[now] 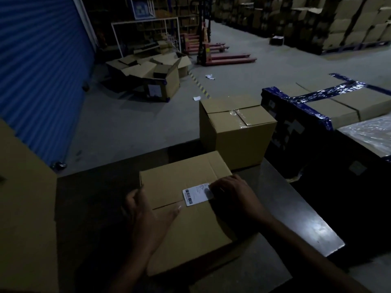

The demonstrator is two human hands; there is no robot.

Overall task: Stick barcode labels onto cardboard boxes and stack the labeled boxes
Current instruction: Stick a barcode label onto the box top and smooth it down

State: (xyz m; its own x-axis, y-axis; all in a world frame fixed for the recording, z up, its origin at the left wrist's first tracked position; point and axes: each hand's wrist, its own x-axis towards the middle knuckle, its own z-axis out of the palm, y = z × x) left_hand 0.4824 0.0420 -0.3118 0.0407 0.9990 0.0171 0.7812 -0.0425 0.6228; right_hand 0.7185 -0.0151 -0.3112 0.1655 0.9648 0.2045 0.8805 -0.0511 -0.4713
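A brown cardboard box (190, 227) lies on the dark table (296, 212) in front of me. A white barcode label (195, 194) sits on its top, across the flap seam. My right hand (231, 193) rests on the label's right end, fingers laid flat over it. My left hand (146, 216) lies on the box's left side, thumb stretched toward the label and fingers over the left edge. A second, taller cardboard box (237, 134), sealed with clear tape, stands at the table's far edge.
A large carton with blue tape (330, 106) stands to the right, a plastic-wrapped one (368, 134) beside it. A tall cardboard wall (25, 208) rises at left. On the floor beyond: open cartons (148, 75), pink pallet jacks (220, 56), stacked boxes (338, 22), blue shutter (40, 70).
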